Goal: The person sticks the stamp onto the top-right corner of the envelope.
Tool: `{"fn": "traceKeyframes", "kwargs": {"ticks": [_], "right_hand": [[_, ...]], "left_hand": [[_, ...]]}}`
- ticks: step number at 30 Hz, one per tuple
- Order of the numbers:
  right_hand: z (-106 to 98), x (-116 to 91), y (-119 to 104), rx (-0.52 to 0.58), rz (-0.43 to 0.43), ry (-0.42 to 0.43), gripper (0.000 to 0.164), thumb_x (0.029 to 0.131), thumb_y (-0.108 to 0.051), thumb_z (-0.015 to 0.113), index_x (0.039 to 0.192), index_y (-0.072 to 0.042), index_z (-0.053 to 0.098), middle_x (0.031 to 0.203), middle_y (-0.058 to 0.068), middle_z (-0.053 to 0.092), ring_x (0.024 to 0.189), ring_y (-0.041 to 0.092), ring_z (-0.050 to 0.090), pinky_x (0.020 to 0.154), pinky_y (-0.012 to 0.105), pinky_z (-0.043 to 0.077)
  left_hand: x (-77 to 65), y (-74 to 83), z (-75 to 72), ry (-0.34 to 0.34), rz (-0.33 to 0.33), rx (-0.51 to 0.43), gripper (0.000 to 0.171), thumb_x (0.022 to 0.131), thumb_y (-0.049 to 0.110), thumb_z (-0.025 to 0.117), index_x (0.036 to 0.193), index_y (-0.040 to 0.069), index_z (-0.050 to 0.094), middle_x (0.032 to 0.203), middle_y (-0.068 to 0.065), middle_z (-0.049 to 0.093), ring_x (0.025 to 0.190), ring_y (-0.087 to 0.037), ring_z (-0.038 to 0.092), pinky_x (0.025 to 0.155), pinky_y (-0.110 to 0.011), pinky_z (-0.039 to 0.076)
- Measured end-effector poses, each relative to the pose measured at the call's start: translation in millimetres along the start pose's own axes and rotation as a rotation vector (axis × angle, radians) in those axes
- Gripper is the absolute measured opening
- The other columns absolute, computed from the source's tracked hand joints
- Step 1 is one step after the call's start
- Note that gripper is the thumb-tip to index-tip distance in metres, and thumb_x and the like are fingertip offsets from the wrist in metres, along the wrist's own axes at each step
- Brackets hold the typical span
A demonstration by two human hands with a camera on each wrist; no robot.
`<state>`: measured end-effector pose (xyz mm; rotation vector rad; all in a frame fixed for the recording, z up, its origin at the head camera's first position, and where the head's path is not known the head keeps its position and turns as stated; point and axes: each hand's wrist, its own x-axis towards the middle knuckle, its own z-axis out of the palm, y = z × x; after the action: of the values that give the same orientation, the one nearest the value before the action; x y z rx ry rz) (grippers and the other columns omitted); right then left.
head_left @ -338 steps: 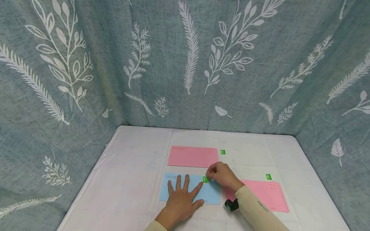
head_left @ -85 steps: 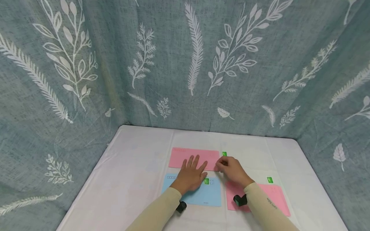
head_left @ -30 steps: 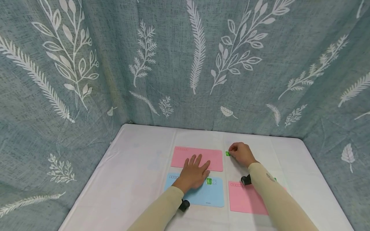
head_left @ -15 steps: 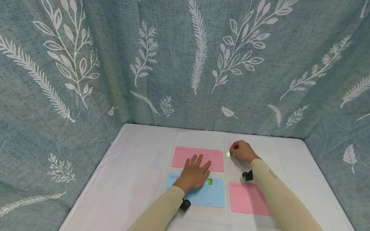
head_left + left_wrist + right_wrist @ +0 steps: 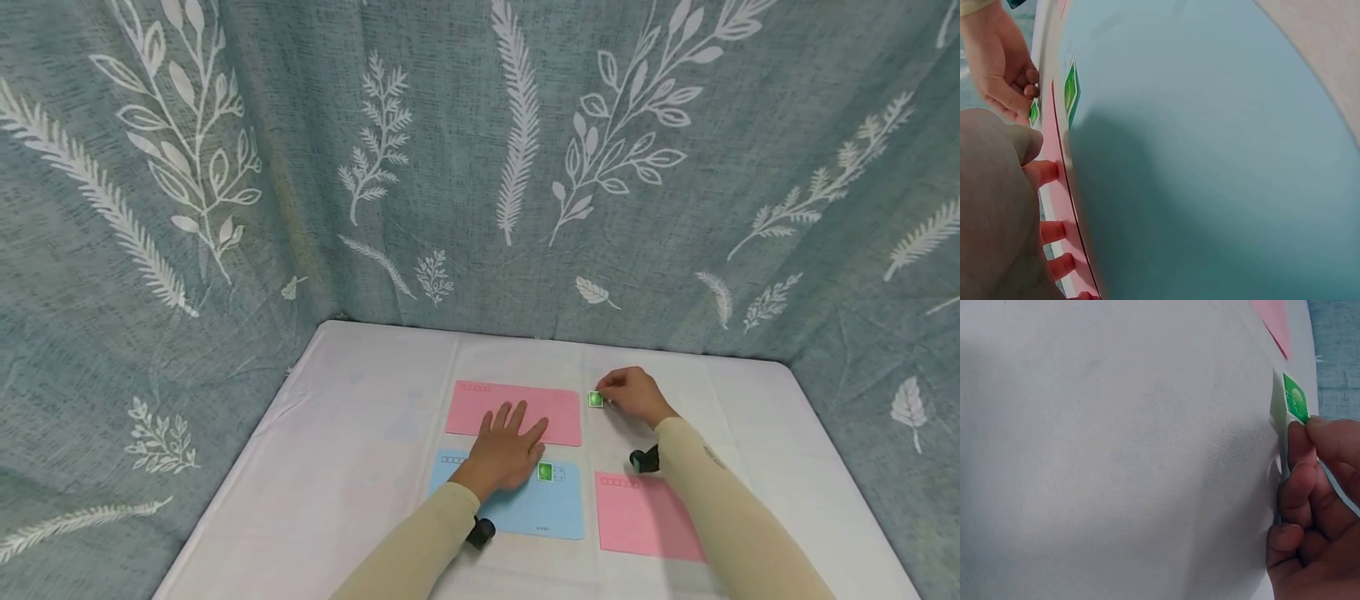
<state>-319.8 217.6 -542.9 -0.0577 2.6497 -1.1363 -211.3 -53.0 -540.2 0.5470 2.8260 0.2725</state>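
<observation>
My left hand [image 5: 501, 454] rests with spread fingers on the lower part of the far pink envelope [image 5: 555, 410]; its palm lies over the blue envelope [image 5: 525, 517]. Between thumb and forefinger, my right hand [image 5: 633, 394] pinches a small green stamp [image 5: 596, 400] by its edge, just right of that pink envelope. The right wrist view shows the stamp [image 5: 1296, 399] tilted up at the fingertips. Another green stamp [image 5: 545, 472] lies on the blue envelope's upper right, beside printed marks. In the left wrist view, the pinched stamp [image 5: 1034, 113] appears beyond my left thumb.
A second pink envelope [image 5: 637, 517] lies at the near right, partly under my right sleeve [image 5: 727, 492]. White cloth [image 5: 322, 467] covers the table, and a blue-green leaf-patterned curtain [image 5: 435, 167] hangs around its back and sides.
My left hand has shifted from the blue envelope to the far pink one. My right hand has left the blue envelope, reached the stamp at the far right and pinched its edge up.
</observation>
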Motion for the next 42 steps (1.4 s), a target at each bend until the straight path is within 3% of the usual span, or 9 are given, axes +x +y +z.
{"fn": "traceKeyframes", "kwargs": {"ticks": [10, 22, 31, 42], "right_hand": [[0, 7, -7, 0.049, 0.012, 0.017, 0.021, 0.104, -0.016, 0.072, 0.113, 0.001, 0.08, 0.107, 0.012, 0.075, 0.092, 0.025, 0.063, 0.085, 0.039, 0.053], [4, 4, -10, 0.069, -0.005, 0.023, 0.02, 0.105, -0.013, 0.07, 0.111, 0.003, 0.08, 0.105, 0.013, 0.075, 0.087, 0.022, 0.063, 0.078, 0.035, 0.053], [8, 4, -18, 0.085, -0.005, 0.025, 0.024, 0.106, -0.015, 0.07, 0.116, 0.005, 0.079, 0.108, 0.014, 0.076, 0.091, 0.024, 0.065, 0.082, 0.037, 0.054], [18, 6, -20, 0.111, 0.003, 0.014, 0.022, 0.104, -0.017, 0.073, 0.112, 0.001, 0.081, 0.099, 0.008, 0.075, 0.086, 0.023, 0.063, 0.081, 0.038, 0.052]], "left_hand": [[7.2, -4.5, 0.3, 0.013, -0.025, 0.01, 0.053, 0.118, 0.043, 0.038, 0.17, 0.029, 0.041, 0.177, -0.011, 0.028, 0.163, -0.037, 0.022, 0.128, -0.059, 0.019], [6.4, -2.0, 2.5, 0.033, -0.034, 0.031, 0.054, 0.118, 0.045, 0.037, 0.169, 0.03, 0.042, 0.175, -0.01, 0.032, 0.161, -0.035, 0.026, 0.128, -0.06, 0.021], [4.8, 1.1, -3.1, 0.006, -0.029, 0.035, 0.055, 0.117, 0.047, 0.038, 0.17, 0.031, 0.041, 0.175, -0.009, 0.032, 0.161, -0.035, 0.026, 0.128, -0.058, 0.022], [8.6, 2.8, -2.7, 0.013, -0.032, 0.063, 0.054, 0.116, 0.048, 0.042, 0.168, 0.033, 0.045, 0.174, -0.007, 0.036, 0.159, -0.034, 0.031, 0.126, -0.058, 0.025]]}}
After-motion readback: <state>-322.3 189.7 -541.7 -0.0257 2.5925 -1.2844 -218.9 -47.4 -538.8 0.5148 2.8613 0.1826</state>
